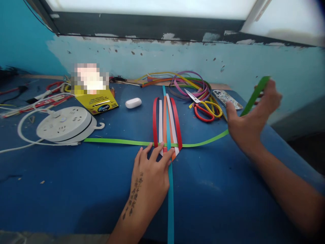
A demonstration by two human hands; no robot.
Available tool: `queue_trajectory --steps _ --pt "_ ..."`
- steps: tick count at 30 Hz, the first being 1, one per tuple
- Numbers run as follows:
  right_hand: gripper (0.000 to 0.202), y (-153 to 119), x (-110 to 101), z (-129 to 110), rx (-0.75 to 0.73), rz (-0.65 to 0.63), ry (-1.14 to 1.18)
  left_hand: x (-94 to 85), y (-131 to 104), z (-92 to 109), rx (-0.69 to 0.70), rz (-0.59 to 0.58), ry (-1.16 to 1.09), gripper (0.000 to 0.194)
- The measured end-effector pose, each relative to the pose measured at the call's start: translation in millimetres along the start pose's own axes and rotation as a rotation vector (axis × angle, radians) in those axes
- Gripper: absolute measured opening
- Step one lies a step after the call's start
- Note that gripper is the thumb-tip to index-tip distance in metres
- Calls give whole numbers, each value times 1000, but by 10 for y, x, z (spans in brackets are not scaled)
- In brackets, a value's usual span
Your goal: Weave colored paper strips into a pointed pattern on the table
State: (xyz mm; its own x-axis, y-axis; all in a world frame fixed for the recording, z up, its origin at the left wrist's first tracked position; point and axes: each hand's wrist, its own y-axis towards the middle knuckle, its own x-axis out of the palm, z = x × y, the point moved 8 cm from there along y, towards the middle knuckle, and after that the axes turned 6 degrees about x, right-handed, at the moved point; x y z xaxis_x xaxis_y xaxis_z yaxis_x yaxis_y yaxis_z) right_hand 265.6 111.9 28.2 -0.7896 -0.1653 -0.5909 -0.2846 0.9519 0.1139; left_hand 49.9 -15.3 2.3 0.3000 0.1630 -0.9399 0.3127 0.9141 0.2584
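My left hand (152, 166) lies on the blue table with its fingers spread, pressing at the lower end of a bundle of folded paper strips. Red strips (155, 118) form the outer sides, with white strips (160, 118) and orange strips (165, 125) inside. A long blue strip (171, 203) runs lengthwise through the middle. Across the bundle lies a green strip (122, 141), which stretches left to the power strip and right to my right hand (254, 118). That hand is raised at the right, its fingers closed round the green strip's upturned end.
Scissors (204, 115) with red and yellow handles lie beside a phone (227, 99) and coiled coloured strips (188, 83). A white earbud case (133, 103), a yellow box (98, 101) and a round white power strip (64, 123) with cables are at the left. A wall bounds the table behind.
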Motion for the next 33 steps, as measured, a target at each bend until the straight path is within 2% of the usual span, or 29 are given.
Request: queue_trajectory --steps 7,10,15,20,26,33 --pt "32 -197 476 -394 -342 103 -396 26 -30 -8 24 22 -3 46" --pt "41 -284 647 -433 -460 85 -506 18 -31 -8 13 44 -7 44" --pt "52 -272 666 -338 -438 -6 -508 3 -23 -4 -3 52 -36 45" --pt "31 -330 642 -437 -518 -55 -519 -8 -28 -11 -6 70 -50 47" --pt "25 -389 700 -531 -512 -38 -516 -4 -38 -18 -10 90 -51 40" --pt "23 -370 788 -466 -427 -44 -458 -8 -37 -12 -5 88 -49 34"
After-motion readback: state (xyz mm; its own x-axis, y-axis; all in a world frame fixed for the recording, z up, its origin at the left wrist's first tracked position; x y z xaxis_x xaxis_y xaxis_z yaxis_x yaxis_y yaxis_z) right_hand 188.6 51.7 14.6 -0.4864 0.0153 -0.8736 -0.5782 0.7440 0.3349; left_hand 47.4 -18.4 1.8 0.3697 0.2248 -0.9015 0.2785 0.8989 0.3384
